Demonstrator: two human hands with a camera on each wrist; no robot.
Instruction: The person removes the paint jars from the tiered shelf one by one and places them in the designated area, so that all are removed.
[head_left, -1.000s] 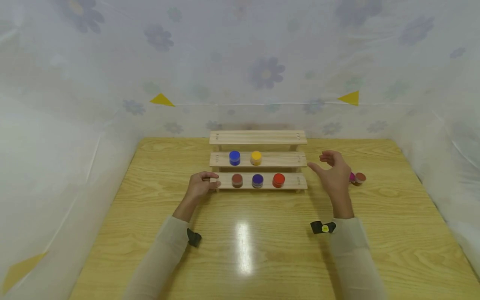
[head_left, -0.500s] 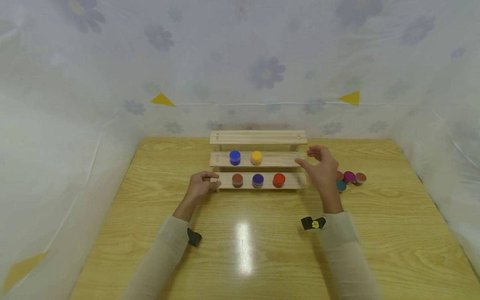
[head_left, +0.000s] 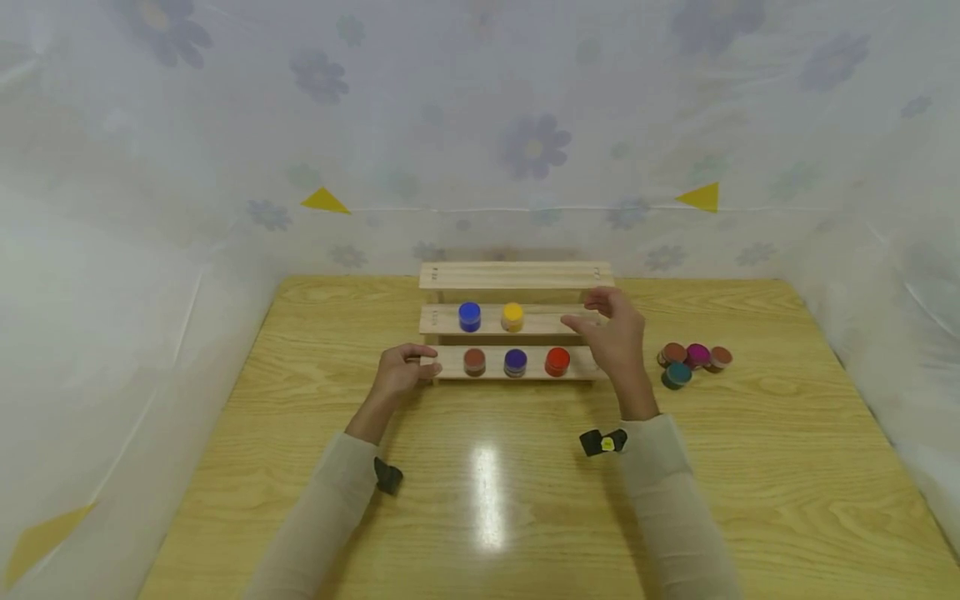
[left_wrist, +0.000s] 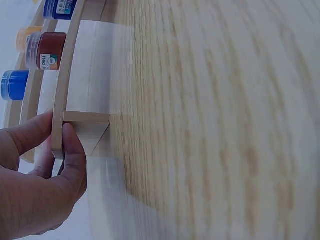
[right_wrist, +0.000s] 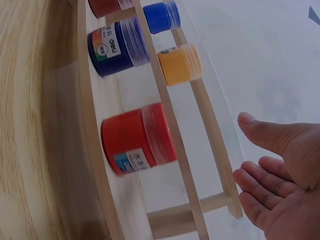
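Note:
A three-tier wooden stand (head_left: 517, 275) holds small paint jars. Its bottom tier carries a brown jar (head_left: 474, 362), a dark blue jar (head_left: 515, 362) and a red jar (head_left: 557, 362). On the middle tier sit a bright blue jar (head_left: 469, 317) and a yellow jar (head_left: 513, 317). My left hand (left_wrist: 45, 175) pinches the left end of the bottom tier between thumb and fingers. Over the right end of the middle tier hovers my right hand (head_left: 621, 337), thumb and fingers apart. The right wrist view shows nothing in that hand (right_wrist: 285, 185).
Right of the stand, more jars cluster on the wooden table (head_left: 750, 467): a brownish-orange jar (head_left: 672, 354), a magenta jar (head_left: 698, 356), a smaller brownish jar (head_left: 720, 358) and a teal jar (head_left: 677, 375). A flowered sheet (head_left: 397, 125) hangs behind the table.
My right hand has moved left from beside the jar cluster to over the stand's right end, uncovering the brownish-orange and teal jars. My left hand stays at the bottom tier.

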